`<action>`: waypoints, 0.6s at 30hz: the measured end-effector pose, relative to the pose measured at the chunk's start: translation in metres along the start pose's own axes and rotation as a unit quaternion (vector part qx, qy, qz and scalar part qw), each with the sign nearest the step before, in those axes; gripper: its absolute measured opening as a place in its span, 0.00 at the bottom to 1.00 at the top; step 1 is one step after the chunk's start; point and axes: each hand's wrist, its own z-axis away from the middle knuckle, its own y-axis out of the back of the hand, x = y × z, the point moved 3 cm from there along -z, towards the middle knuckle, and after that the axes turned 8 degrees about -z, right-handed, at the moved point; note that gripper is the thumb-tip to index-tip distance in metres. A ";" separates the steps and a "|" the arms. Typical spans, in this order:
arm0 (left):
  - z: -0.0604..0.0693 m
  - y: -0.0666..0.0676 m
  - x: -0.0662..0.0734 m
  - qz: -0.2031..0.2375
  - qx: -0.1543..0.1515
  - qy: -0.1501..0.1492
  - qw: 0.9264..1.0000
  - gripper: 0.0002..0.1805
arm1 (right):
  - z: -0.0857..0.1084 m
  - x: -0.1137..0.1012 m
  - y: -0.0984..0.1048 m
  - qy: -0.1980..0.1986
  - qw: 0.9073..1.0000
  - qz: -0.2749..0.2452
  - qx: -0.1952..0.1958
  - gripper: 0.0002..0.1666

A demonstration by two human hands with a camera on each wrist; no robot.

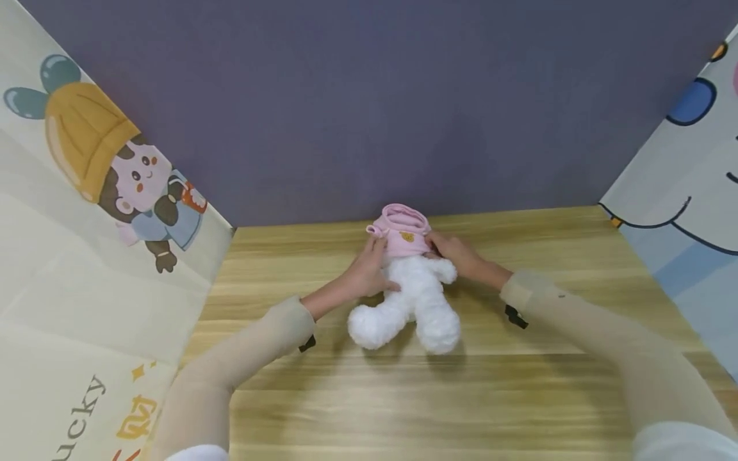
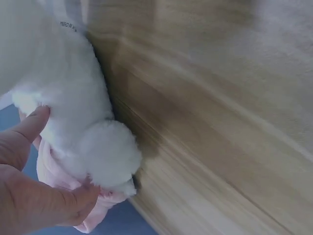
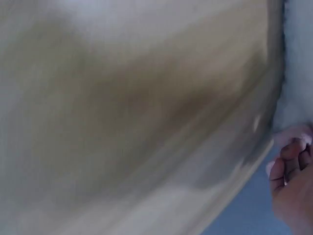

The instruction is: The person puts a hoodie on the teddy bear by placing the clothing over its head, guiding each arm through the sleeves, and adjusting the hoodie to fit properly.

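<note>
A white plush toy (image 1: pixel 416 288) lies on the wooden table with its legs toward me. A small pink shirt (image 1: pixel 403 240) with a yellow-brown print covers its upper end; the head is hidden. My left hand (image 1: pixel 366 272) grips the toy's left side, fingers on the shirt and thumb on the white fur. In the left wrist view, the left hand (image 2: pixel 34 191) spans the fur (image 2: pixel 73 103) and the shirt's edge (image 2: pixel 51 169). At the shirt's right side, my right hand (image 1: pixel 458 253) pinches the cloth, beside a fluffy white arm. Curled fingers of the right hand (image 3: pixel 296 181) show in the right wrist view.
The wooden table (image 1: pixel 323 397) ends at a dark grey-blue panel (image 1: pixel 369 109) right behind the shirt. A left panel (image 1: pixel 69 282) with a cartoon child and a right panel (image 1: pixel 692 186) with cartoon shapes border the sides.
</note>
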 end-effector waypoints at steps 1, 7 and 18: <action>-0.004 0.000 0.001 -0.009 -0.006 0.003 1.000 0.69 | 0.001 0.000 -0.001 -0.001 1.000 -0.004 0.008 0.10; -0.018 0.000 0.005 -0.056 -0.015 0.032 0.998 0.69 | 0.000 0.001 0.003 -0.050 0.998 -0.029 -0.014 0.08; -0.019 0.004 0.001 -0.044 -0.016 -0.042 0.998 0.53 | -0.021 -0.030 0.030 -0.155 0.983 -0.019 -0.096 0.32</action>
